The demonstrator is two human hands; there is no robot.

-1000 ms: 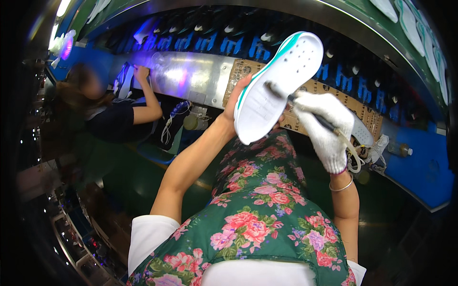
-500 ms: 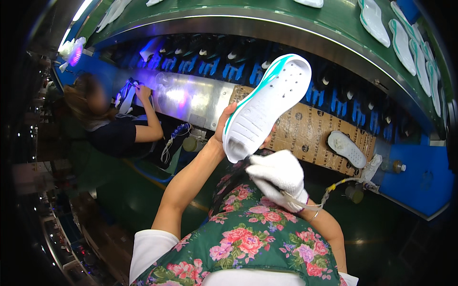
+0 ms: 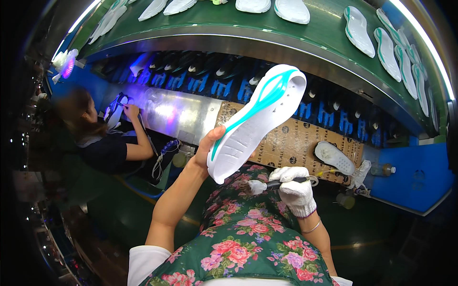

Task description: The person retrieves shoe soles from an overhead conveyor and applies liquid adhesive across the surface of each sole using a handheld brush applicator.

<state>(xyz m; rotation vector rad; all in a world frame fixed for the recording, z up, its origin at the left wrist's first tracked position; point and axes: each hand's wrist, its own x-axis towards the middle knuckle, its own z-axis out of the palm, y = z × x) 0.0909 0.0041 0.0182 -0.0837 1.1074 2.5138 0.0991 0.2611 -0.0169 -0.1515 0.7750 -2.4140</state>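
Note:
My bare left hand [image 3: 207, 143] grips a white shoe sole [image 3: 255, 131] with teal stripes along its side. The sole is raised and tilted, its heel end near my palm and its holed toe end pointing up and right. Some of my left fingers are hidden behind it. My right hand [image 3: 295, 188], in a white knit glove, is closed round the dark handle of a brush [image 3: 260, 186]. The brush's bristles point left, below the sole and apart from it. A thin tube runs from the handle's right end.
Brown cardboard [image 3: 281, 150] covers part of the bench, with another sole [image 3: 334, 157] on it. A bottle [image 3: 381, 169] stands at the right. Several soles lie on the green conveyor [image 3: 210, 19] above dark shoes on blue supports. A co-worker [image 3: 107, 138] sits at the left.
My left hand has lowered the sole slightly leftward and rolled it to show more of its teal side. My right hand has moved down from the sole's heel, and its brush shows plainly.

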